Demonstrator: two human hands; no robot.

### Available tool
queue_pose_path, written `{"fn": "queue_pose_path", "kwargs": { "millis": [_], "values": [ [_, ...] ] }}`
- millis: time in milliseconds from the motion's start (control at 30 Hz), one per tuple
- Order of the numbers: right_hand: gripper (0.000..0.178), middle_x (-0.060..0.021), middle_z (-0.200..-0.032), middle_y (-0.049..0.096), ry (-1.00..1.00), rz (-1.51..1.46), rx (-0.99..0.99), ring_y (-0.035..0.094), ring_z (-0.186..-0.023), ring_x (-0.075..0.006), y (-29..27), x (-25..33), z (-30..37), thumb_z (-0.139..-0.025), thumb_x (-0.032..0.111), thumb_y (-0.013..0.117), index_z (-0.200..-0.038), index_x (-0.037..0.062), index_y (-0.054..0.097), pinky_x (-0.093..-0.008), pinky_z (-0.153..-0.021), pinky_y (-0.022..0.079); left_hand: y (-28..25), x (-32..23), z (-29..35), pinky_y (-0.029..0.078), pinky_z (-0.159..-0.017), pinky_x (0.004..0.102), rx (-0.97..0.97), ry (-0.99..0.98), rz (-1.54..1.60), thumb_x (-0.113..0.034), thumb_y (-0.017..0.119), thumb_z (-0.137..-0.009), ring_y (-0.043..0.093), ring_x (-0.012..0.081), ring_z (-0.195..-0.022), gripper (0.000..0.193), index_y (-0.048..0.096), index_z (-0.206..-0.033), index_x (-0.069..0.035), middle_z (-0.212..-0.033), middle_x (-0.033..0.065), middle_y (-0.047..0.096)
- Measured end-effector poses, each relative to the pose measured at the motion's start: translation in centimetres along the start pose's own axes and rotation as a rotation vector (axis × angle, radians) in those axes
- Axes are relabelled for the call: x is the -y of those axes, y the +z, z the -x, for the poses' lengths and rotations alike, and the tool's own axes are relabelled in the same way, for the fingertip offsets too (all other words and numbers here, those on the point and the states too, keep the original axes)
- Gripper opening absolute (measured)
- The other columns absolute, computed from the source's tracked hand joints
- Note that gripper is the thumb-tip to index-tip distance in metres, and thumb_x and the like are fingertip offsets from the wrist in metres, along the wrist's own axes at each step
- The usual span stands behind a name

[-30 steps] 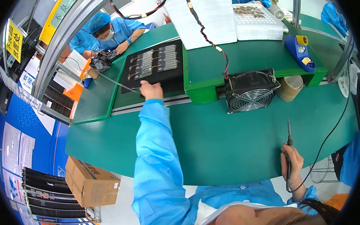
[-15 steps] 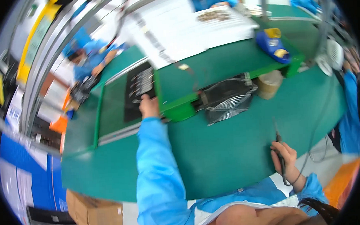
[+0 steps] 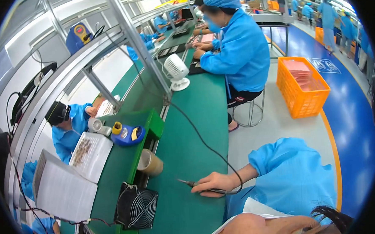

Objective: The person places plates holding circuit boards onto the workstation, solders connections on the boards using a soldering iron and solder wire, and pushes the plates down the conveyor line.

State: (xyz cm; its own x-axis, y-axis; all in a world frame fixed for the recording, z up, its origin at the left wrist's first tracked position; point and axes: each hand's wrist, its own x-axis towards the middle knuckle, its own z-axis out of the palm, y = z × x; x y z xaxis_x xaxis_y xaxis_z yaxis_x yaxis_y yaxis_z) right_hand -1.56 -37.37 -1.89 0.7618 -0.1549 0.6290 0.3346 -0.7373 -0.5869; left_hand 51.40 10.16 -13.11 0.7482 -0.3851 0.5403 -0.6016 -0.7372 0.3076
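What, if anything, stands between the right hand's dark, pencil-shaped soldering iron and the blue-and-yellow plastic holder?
In this view, a straight line from the soldering iron in the right hand to the holder meets the tan cylindrical container, then the edge of the raised green shelf.

I look from far away through one wide fisheye, worn on the person's head at its left side. It faces down and also ahead, along the green bench, which runs away toward the top. The right hand and blue sleeve are near, in the lower part; the orange crate is farther. The metal frame at left bends toward the dark round rim of my view.
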Motion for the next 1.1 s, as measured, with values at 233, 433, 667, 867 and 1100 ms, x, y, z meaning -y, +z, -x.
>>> {"fn": "queue_pose_path", "kwargs": {
  "millis": [233, 433, 667, 867, 1100],
  "values": [
    [0.034, -0.0159, -0.092, 0.061, 0.036, -0.035, 0.027, 0.063, -0.074, -0.0344, 0.3, -0.5, -0.3, -0.088, 0.006, 0.057, -0.121, 0.0065, 0.055, -0.0402, -0.062, 0.051, -2.4, -5.9, 0.1, 0.049, -0.067, 0.0460, -0.067, 0.330, -0.109, -0.018, 0.052, -0.092, 0.059, 0.0446, -0.076, 0.025, 0.063, -0.093, 0.004, -0.082, 0.0283, 0.063],
    [0.034, -0.0152, -0.090, 0.060, 0.050, -0.076, 0.010, 0.062, -0.074, -0.0339, 0.3, -0.6, 0.0, -0.087, 0.006, 0.057, -0.122, 0.0061, 0.055, -0.0397, -0.062, 0.050, -0.1, -7.2, 0.6, 0.050, -0.081, 0.0410, -0.190, -0.643, 1.280, -0.029, 0.053, -0.096, 0.060, 0.0269, -0.090, 0.033, 0.056, -0.110, 0.001, -0.096, 0.0137, 0.063],
    [0.035, -0.0147, -0.090, 0.060, 0.045, -0.097, 0.001, 0.062, -0.074, -0.0334, 0.5, -0.9, 0.0, -0.087, 0.005, 0.058, -0.122, 0.0053, 0.055, -0.0385, -0.062, 0.050, -2.9, -11.1, 2.0, 0.047, -0.063, 0.0388, -0.477, -0.367, 1.315, -0.027, 0.051, -0.096, 0.054, 0.0210, -0.066, 0.027, 0.054, -0.089, -0.001, -0.072, 0.0084, 0.054],
    [0.035, -0.0150, -0.092, 0.061, 0.040, -0.101, -0.015, 0.063, -0.075, -0.0337, 0.3, -0.5, 0.0, -0.086, 0.005, 0.058, -0.121, 0.0046, 0.055, -0.0380, -0.064, 0.051, -4.7, -12.9, 4.5, 0.034, -0.051, 0.0294, -0.574, -0.318, 0.927, -0.047, 0.050, -0.095, 0.043, 0.0158, -0.055, 0.042, 0.053, -0.082, -0.006, -0.065, 0.0040, 0.048],
    [0.035, -0.0156, -0.093, 0.061, 0.052, -0.129, -0.011, 0.063, -0.075, -0.0343, 0.5, -0.8, -0.1, -0.086, 0.005, 0.058, -0.121, 0.0056, 0.056, -0.0387, -0.063, 0.051, -5.2, -15.8, 6.3, 0.034, -0.051, 0.0292, -0.684, -0.567, 0.816, -0.042, 0.051, -0.096, 0.042, 0.0152, -0.056, 0.039, 0.049, -0.077, -0.008, -0.064, 0.0035, 0.045]
  ]
}}
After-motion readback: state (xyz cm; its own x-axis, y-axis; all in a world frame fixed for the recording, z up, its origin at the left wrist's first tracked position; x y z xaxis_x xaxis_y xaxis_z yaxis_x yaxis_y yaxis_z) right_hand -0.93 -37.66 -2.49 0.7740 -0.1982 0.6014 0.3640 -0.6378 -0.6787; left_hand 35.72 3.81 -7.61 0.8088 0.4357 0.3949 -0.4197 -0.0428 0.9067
